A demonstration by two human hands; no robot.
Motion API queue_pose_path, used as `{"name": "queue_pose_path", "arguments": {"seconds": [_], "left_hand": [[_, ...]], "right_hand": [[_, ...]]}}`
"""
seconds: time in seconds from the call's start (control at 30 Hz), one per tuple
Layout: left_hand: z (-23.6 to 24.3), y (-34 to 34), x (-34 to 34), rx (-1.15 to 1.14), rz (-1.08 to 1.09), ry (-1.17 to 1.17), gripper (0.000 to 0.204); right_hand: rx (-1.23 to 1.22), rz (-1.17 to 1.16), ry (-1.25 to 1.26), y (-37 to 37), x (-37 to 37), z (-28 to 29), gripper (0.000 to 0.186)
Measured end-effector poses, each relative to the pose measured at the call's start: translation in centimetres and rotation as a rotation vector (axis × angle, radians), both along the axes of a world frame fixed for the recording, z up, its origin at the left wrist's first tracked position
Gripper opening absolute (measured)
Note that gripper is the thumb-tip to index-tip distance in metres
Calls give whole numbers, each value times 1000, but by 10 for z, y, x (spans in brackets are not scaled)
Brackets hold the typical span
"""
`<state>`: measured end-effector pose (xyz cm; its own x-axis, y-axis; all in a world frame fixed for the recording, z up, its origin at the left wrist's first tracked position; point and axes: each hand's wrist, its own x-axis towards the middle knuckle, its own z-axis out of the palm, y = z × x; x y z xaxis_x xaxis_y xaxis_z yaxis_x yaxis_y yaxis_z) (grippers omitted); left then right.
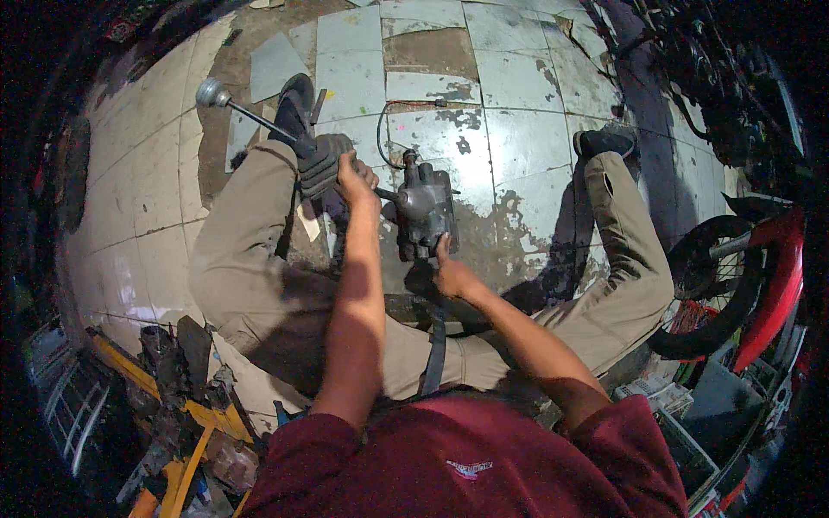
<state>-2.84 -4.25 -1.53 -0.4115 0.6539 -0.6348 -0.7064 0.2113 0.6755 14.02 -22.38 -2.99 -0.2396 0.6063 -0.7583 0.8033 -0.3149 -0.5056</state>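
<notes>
On the tiled floor between my legs lies a dark, greasy metal housing (pixel 416 205), like a gearbox, with short stubs at its top. A rod (pixel 387 196) runs from it to the upper left into a ribbed rubber boot (pixel 321 166). A thin shaft (pixel 252 114) continues beyond the boot to a silver round end (pixel 211 92). My left hand (pixel 354 180) is closed around the rod beside the boot. My right hand (pixel 454 274) has its index finger stretched onto the housing's lower edge; its other fingers look curled and are partly hidden.
A thin cable (pixel 380 129) curves above the housing. A dark strap (pixel 434 350) hangs at my lap. Scrap metal with yellow bars (pixel 207 423) is piled at lower left. A wheel with a red fender (pixel 775 285) stands at right. Some floor tiles (pixel 281 65) are broken.
</notes>
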Motion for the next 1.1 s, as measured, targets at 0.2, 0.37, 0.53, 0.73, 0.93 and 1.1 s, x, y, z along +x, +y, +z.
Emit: {"name": "queue_pose_path", "arguments": {"seconds": [0.2, 0.37, 0.53, 0.73, 0.93, 1.1], "left_hand": [[-10, -1, -10, 26, -9, -17, 25], [-10, -1, -7, -2, -33, -67, 24], [-3, -3, -6, 19, 13, -8, 24], [-11, -3, -5, -6, -5, -39, 23], [-6, -3, -2, -18, 31, -11, 23], [-8, -3, -6, -21, 12, -28, 21]], "right_hand": [[72, 25, 46, 11, 21, 9, 88], [120, -43, 14, 31, 16, -6, 85], [76, -71, 50, 27, 6, 5, 85], [207, -67, 69, 33, 14, -34, 87], [86, -69, 36, 21, 6, -1, 89], [149, -59, 12, 36, 4, 0, 89]]}}
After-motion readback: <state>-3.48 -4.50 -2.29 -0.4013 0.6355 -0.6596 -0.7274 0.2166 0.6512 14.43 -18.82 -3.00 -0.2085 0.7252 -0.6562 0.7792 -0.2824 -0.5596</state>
